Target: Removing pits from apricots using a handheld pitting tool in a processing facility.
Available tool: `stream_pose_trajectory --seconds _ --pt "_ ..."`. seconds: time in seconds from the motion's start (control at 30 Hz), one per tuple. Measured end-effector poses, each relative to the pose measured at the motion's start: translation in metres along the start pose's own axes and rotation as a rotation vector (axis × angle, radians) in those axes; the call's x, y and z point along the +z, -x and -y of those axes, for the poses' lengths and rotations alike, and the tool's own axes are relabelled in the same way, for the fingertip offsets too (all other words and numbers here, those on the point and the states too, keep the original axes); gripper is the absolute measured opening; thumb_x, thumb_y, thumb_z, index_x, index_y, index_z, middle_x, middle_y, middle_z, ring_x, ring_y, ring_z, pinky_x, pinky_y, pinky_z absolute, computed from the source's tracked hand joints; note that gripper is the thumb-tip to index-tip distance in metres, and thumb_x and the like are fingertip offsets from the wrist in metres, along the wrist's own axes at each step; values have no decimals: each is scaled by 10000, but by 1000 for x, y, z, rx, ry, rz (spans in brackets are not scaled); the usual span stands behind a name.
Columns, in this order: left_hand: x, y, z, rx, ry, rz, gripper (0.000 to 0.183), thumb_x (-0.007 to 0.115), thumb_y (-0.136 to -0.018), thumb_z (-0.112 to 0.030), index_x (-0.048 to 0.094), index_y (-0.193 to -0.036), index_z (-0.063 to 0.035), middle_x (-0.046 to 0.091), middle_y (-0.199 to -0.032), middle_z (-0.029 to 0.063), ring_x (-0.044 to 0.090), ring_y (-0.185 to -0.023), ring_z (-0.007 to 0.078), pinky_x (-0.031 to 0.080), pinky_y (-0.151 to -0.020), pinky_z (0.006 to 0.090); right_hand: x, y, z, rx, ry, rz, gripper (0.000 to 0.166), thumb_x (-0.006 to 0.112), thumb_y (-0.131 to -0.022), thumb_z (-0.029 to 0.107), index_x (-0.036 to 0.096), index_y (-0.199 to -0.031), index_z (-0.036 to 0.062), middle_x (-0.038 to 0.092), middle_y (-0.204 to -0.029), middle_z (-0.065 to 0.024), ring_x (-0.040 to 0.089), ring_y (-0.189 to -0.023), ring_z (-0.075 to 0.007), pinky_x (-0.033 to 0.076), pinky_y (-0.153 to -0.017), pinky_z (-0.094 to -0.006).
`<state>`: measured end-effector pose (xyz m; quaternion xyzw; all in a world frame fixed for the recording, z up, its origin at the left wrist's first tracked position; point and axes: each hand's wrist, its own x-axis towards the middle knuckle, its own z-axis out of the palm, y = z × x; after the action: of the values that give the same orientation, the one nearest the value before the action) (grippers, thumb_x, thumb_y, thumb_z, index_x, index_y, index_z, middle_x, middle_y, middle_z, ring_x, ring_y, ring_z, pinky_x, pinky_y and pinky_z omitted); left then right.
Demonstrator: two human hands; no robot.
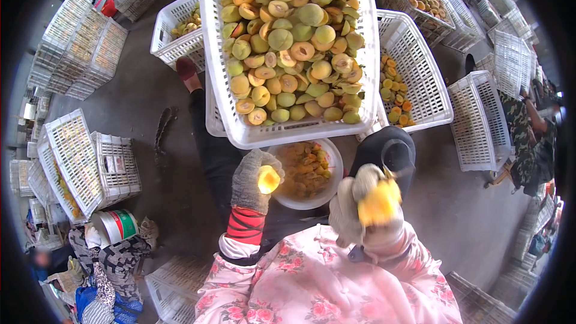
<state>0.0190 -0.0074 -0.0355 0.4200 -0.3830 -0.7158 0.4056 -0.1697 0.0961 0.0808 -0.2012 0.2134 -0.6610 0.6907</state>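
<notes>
My left hand (257, 182), in a grey knit glove, is closed around a yellow-orange fruit half (268, 179), cut face up. In a pale glove, my right hand (366, 207) holds blurred yellow fruit (379, 202); a thin tool seems to stick out near its fingers, too blurred to name. Between and beyond the hands, a round white basin (334, 180) holds orange fruit pieces. Above it stands a white plastic crate (288, 137) full of halved green-yellow fruit, like apricots or plums.
Right of the full crate, another white crate (432, 85) holds orange fruit halves. A smaller crate (177, 47) stands upper left. Stacked crates (81, 157) line the left side, near a person with a metal can (114, 226). A person in camouflage clothing (517, 139) is at the far right.
</notes>
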Motion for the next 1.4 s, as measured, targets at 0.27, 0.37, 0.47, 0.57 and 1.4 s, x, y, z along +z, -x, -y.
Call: stream_pose_trajectory --seconds 0.27,0.37,0.47,0.57,1.4 --pt "5 -1 4 -86 114 -39 322 440 -1006 -291 569 -903 -16 610 -773 97 619 -659 188 524 -596 304 -11 -40 19 69 -96 956 205 660 -873 219 555 -986 83 603 -762 -157 609 -609 -242 506 -529 -350" --pt "-1 -1 6 -46 77 -37 311 535 -966 -309 593 -911 -8 630 -770 118 617 -642 205 514 -589 306 -13 -37 24 39 -23 858 201 666 -870 216 558 -970 79 607 -768 -154 612 -608 -238 510 -530 -349" --pt "-1 0 7 -73 124 -43 313 538 -966 -312 595 -910 -10 633 -772 120 621 -644 210 516 -590 310 -11 -31 25 9 44 738 198 671 -866 212 560 -955 75 610 -774 -152 614 -607 -235 514 -530 -348" --pt "1 -1 9 -37 98 -33 317 540 -966 -316 598 -911 -9 636 -777 122 624 -645 214 518 -591 313 -9 -27 26 -25 107 616 195 677 -862 209 563 -939 71 614 -780 -150 616 -606 -232 518 -530 -347" --pt "-2 -6 8 -24 27 -2 50 545 -911 -74 562 -890 -32 611 -760 75 621 -668 167 527 -617 288 2 -16 9 13 105 -225 304 665 -859 195 557 -1059 -6 635 -781 -103 596 -528 -140 478 -494 -220"
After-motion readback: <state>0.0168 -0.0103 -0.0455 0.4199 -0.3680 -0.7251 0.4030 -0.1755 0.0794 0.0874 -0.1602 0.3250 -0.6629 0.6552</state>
